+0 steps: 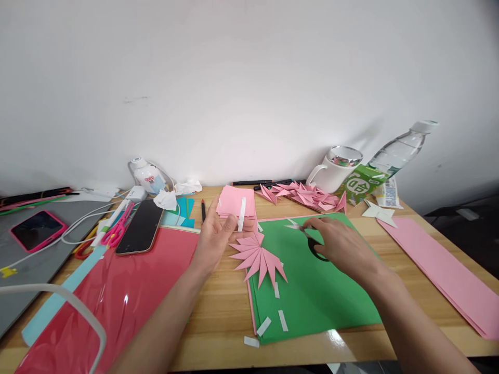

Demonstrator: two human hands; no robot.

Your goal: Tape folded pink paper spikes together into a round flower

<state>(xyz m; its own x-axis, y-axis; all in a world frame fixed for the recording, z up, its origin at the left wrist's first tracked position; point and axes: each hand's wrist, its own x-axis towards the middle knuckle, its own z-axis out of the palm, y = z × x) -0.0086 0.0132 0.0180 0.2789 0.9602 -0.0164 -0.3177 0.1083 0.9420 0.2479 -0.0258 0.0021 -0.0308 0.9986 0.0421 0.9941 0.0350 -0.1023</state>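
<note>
My left hand (213, 236) is closed on a narrow white strip (242, 212), held upright between thumb and fingers. Just behind it is a stack of pink paper squares (233, 200), partly covered by that hand; whether the fingers touch the stack I cannot tell. My right hand (341, 241) grips black-handled scissors (318, 249) over green paper sheets (323, 291), blades pointing left. Between the hands, a fan of folded pink paper (260, 257) overlaps the green sheets' left edge. Several short white pieces (283, 320) lie around the lower left of the green sheets.
Folded pink pieces (312, 195) pile up before a white mug (335, 169), a green box (360, 183) and a water bottle (403, 148). Long pink paper (440, 275) lies right. Left are a red plastic-covered packet (156, 280), a phone (140, 227) and pink scissors (119, 226).
</note>
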